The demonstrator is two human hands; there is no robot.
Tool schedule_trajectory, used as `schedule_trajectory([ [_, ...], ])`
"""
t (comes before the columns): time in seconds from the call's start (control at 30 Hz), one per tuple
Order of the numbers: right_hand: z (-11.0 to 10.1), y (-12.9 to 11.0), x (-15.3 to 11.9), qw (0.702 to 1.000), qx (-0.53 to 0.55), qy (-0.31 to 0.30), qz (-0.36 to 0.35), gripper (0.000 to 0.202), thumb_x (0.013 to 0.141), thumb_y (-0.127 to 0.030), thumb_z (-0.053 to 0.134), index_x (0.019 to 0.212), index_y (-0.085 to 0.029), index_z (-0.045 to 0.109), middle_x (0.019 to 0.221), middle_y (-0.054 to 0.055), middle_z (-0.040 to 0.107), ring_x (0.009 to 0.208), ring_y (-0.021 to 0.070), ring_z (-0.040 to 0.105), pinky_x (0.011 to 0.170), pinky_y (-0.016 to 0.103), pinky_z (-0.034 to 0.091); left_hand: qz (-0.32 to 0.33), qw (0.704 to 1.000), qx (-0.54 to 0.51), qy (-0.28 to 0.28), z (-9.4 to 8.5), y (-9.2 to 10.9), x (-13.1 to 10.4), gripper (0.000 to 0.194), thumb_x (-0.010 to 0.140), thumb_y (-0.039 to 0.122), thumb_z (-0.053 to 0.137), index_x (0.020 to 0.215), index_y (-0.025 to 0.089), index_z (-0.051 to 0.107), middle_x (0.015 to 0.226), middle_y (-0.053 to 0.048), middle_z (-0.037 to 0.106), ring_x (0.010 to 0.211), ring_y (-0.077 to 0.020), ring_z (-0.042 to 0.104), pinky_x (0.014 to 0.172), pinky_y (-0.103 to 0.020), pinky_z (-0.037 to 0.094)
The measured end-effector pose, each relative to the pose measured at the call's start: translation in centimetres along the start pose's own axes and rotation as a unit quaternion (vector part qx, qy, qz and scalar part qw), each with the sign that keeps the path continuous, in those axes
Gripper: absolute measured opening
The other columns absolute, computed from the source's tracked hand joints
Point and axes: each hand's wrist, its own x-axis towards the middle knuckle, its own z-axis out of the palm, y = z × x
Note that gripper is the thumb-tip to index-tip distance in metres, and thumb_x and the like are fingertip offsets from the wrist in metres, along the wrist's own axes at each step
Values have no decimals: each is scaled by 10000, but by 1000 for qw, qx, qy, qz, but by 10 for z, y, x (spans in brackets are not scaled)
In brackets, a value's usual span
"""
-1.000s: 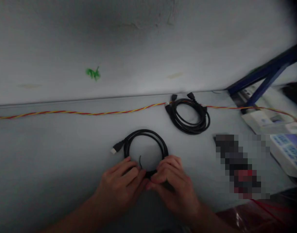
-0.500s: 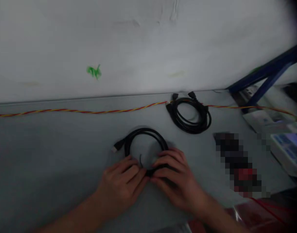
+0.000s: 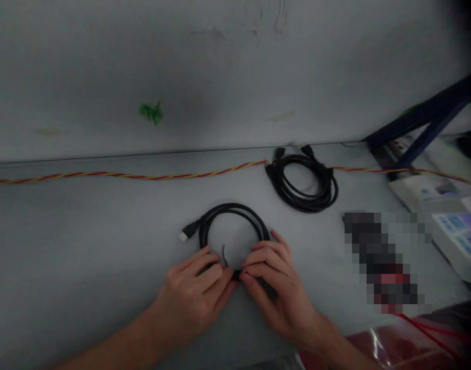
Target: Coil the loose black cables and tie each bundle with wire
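A coiled black cable [image 3: 231,207] lies on the grey table, its plug with a pale tip [image 3: 188,230] sticking out to the left. My left hand [image 3: 199,285] is closed on the near-left part of the coil. My right hand [image 3: 276,277] pinches the near-right part, its fingertips close to those of the left. Between the hands a short black stretch of the bundle shows. A thin black tie end [image 3: 224,255] stands up inside the loop beside my left fingers. The rest of the tie is hidden.
Behind on the right lies another coiled black cable [image 3: 310,204] with several plugs. A twisted red-yellow wire [image 3: 154,178] runs along the back by the white wall. To the right are a blurred-out dark object [image 3: 377,257], a white box [image 3: 456,246] and a blue metal brace [image 3: 424,136].
My right fingers have shifted slightly along the coil, and the index finger is raised a little. The left hand keeps its hold. The view has moved slightly.
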Motion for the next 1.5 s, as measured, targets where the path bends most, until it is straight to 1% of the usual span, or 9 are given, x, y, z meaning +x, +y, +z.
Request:
schedule_trajectory([
  [0.27,1,0,6,999,-18,23,43,137,955,-135,635,924,-266,657,919,10,679,1020,232,596,1185,624,288,4,1000,13,2,2,2,-1,93,958,184,698,1036,158,742,844,12,746,923,-174,741,1011,-370,625],
  [0.43,9,5,9,990,-97,53,84,99,936,-222,694,999,-248,623,1127,74,666,1160,282,584,1175,676,301,4,1000,25,16,3,1,-2,89,952,205,710,1027,174,746,846,12,751,916,-166,740,1008,-349,624],
  [0.57,5,5,-7,987,-120,104,7,194,934,-166,706,1087,-240,614,1091,62,707,1143,266,624,1163,641,370,9,1000,22,18,3,1,-2,98,956,208,705,1034,164,744,845,7,749,896,-172,744,985,-359,638],
  [0.7,-7,3,-28,979,-177,18,-102,316,951,-77,640,1229,-224,671,1151,55,767,1197,263,641,1187,581,381,4,1000,15,6,1,2,0,105,962,185,683,1045,163,744,837,2,745,887,-182,751,957,-372,655],
  [0.83,-9,4,-35,965,-224,-59,-125,395,989,-107,584,1375,-176,633,1309,88,734,1301,294,603,1193,586,390,1,1000,16,9,2,2,0,96,960,188,684,1030,172,747,822,2,740,898,-173,748,976,-367,647],
  [1.0,-9,5,-21,953,-257,-83,-139,316,1031,-133,532,1314,-153,670,1365,115,699,1328,310,574,1182,606,387,5,1000,20,7,3,2,-1,85,952,182,697,1019,163,745,819,5,740,892,-186,755,968,-379,652],
  [1.17,-15,11,-5,949,-218,-107,-202,327,1065,-109,414,1243,-134,687,1218,111,750,1181,253,631,1133,499,442,3,1000,18,13,3,1,0,77,964,176,680,1014,173,738,805,10,737,870,-175,756,958,-368,653],
  [1.3,-14,14,-2,960,-187,-92,-186,339,1057,-111,436,1339,-138,623,1132,101,760,1082,239,642,1080,484,465,5,1000,13,15,1,1,1,87,969,178,677,1029,163,740,804,10,735,863,-173,756,957,-365,653],
  [1.5,-6,7,0,984,-146,-55,-86,211,1015,-118,537,1206,-176,604,983,78,721,964,251,619,979,477,484,0,1000,3,10,0,1,0,95,957,194,697,1030,156,744,815,4,738,879,-177,756,970,-360,650],
])
